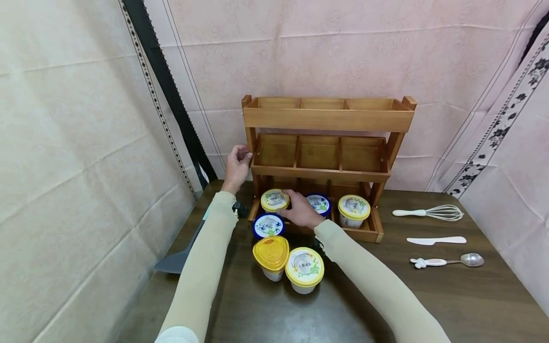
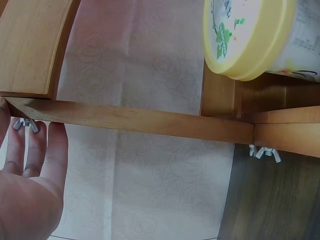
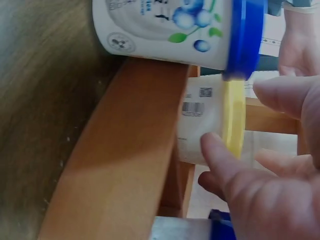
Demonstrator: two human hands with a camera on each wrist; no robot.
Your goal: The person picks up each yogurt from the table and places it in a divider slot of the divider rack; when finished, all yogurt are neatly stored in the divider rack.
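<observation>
On the left side of a three-tier wooden rack, my left hand grips the upright, its fingers passing behind the wood beside a wing nut. My right hand is at the bottom tier, thumb and fingers around a yellow-lidded yogurt tub in the left compartment. The right wrist view has a fingertip on that tub's side. A blue-lidded tub stands just before the rack's front board, below the right hand. Another blue-lidded tub, in the middle compartment, is partly hidden by this hand.
The right compartment holds a yellow-lidded tub. Nearer on the table stand a tub with a rounded triangular yellow lid and a round yellow-lidded one. A whisk, knife and spoon lie right; a grey spatula-like blade lies left.
</observation>
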